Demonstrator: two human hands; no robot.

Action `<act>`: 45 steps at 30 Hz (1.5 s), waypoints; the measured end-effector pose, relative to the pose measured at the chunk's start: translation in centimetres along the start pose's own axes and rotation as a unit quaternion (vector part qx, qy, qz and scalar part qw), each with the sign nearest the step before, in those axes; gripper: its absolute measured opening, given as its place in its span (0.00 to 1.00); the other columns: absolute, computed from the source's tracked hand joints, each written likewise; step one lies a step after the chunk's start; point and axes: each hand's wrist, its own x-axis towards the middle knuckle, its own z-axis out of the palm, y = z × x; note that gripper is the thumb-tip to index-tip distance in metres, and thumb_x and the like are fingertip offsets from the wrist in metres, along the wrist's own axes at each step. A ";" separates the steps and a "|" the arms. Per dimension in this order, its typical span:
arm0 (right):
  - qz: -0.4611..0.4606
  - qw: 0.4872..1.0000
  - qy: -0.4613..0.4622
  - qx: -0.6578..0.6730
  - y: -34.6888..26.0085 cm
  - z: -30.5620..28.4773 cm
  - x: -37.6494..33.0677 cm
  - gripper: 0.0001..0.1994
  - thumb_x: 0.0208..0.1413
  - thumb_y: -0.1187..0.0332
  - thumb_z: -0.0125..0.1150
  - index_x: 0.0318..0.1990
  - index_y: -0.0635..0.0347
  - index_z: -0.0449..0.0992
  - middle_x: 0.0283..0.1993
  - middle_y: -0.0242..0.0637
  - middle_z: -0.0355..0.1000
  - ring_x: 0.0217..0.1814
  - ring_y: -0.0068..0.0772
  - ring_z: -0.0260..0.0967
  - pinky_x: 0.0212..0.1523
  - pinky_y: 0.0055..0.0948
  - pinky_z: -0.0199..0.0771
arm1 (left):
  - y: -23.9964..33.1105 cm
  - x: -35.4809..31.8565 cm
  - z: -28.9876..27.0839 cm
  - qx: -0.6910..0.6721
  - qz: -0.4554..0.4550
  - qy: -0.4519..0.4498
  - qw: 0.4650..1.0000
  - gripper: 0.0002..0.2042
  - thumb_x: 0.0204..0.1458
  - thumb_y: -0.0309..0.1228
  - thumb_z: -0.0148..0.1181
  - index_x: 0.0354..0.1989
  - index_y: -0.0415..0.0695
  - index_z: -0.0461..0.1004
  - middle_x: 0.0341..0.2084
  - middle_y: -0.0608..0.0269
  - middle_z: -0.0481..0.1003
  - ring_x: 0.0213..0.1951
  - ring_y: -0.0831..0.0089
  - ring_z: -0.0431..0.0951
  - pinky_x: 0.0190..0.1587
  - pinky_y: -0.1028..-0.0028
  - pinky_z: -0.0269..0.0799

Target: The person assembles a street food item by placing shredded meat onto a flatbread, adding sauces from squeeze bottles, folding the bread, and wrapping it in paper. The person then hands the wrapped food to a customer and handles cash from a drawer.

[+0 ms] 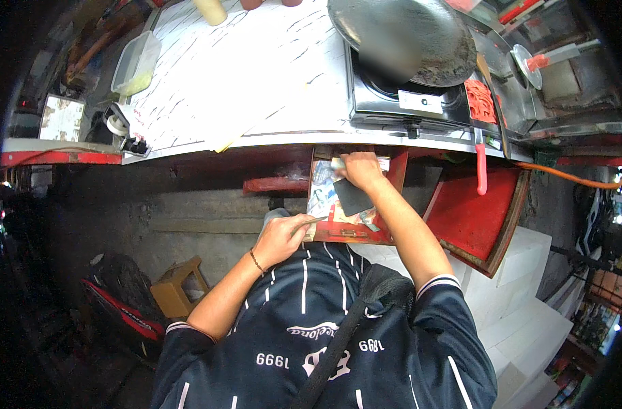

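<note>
A red drawer (386, 236) is pulled out under the table, holding colourful paper that looks like banknotes (322, 187) and a flat black piece (352, 196). Inside it, toward the back, my right hand (362, 169) is closed, its fingertips at a blurred pale piece of paper. What the right fingers grip is partly hidden. My left hand (283, 237), with a beaded bracelet on its wrist, is at the drawer's front left corner. Its fingers are pinched on a thin, flat edge, seemingly folded paper.
Above the drawer is a marble-patterned table (256, 75). A black gas stove (406, 109) carries a large dark griddle pan (433, 41). A red-handled knife (480, 163) juts over the edge. To the right lie a red panel (474, 211) and white boxes (522, 293).
</note>
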 end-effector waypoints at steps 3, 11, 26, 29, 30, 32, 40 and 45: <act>0.042 0.996 -0.078 -0.019 1.9 0.8 1.7 0.12 0.62 0.60 0.54 0.38 0.53 0.83 0.41 0.44 0.81 0.44 0.47 0.82 0.41 0.51 0.81 | -0.5 -0.8 0.3 -0.019 0.003 0.017 1.000 0.12 0.56 0.24 0.56 0.48 0.40 0.79 0.41 0.46 0.81 0.42 0.48 0.82 0.45 0.60 0.78; -0.008 0.998 -0.057 0.019 2.2 0.6 1.7 0.13 0.62 0.66 0.50 0.45 0.53 0.82 0.46 0.48 0.81 0.49 0.48 0.80 0.49 0.48 0.81 | -0.3 -0.7 -0.2 0.004 -0.024 0.005 1.000 0.12 0.57 0.26 0.56 0.48 0.39 0.79 0.41 0.46 0.81 0.42 0.48 0.82 0.45 0.60 0.78; 0.065 0.994 0.009 0.082 3.9 3.4 3.2 0.22 0.61 0.60 0.54 0.61 0.58 0.74 0.69 0.56 0.63 0.68 0.57 0.65 0.65 0.46 0.69 | -1.0 -0.7 0.3 0.000 0.015 0.039 0.999 0.12 0.58 0.27 0.54 0.48 0.44 0.79 0.37 0.47 0.81 0.38 0.50 0.82 0.41 0.57 0.78; 0.099 0.989 -0.062 0.089 4.0 3.2 3.4 0.23 0.63 0.60 0.51 0.62 0.57 0.74 0.72 0.53 0.61 0.70 0.55 0.63 0.66 0.45 0.68 | -0.9 -0.8 0.4 -0.008 0.010 0.040 0.999 0.12 0.58 0.27 0.54 0.48 0.43 0.79 0.37 0.47 0.81 0.38 0.50 0.82 0.41 0.57 0.78; 0.094 0.989 -0.071 0.090 3.9 3.0 3.1 0.22 0.64 0.59 0.49 0.62 0.56 0.74 0.72 0.52 0.61 0.70 0.55 0.63 0.67 0.44 0.68 | -1.1 -0.9 0.5 -0.011 0.015 0.045 0.999 0.12 0.58 0.26 0.54 0.48 0.43 0.79 0.37 0.47 0.81 0.38 0.49 0.82 0.41 0.58 0.78; 0.060 0.985 -0.141 0.085 2.9 0.7 3.1 0.22 0.65 0.58 0.46 0.62 0.55 0.74 0.73 0.49 0.61 0.71 0.53 0.63 0.68 0.43 0.67 | -1.5 -1.1 0.8 -0.016 0.023 0.055 0.998 0.13 0.57 0.26 0.55 0.49 0.43 0.79 0.36 0.47 0.81 0.38 0.49 0.82 0.40 0.59 0.78; -0.019 0.996 -0.071 0.053 2.1 0.3 3.1 0.24 0.67 0.53 0.42 0.63 0.48 0.75 0.71 0.42 0.65 0.73 0.48 0.62 0.72 0.41 0.61 | -1.0 -1.1 -0.5 -0.104 -0.102 0.054 0.988 0.13 0.62 0.29 0.57 0.50 0.32 0.77 0.38 0.46 0.82 0.38 0.64 0.85 0.42 0.67 0.78; 0.027 0.985 -0.153 0.080 0.4 -4.8 2.6 0.23 0.66 0.53 0.43 0.62 0.46 0.76 0.74 0.46 0.61 0.73 0.50 0.61 0.70 0.44 0.62 | -3.9 -1.9 0.7 -0.361 -0.176 0.111 0.909 0.15 0.68 0.31 0.53 0.54 0.31 0.74 0.46 0.61 0.80 0.43 0.74 0.81 0.49 0.69 0.79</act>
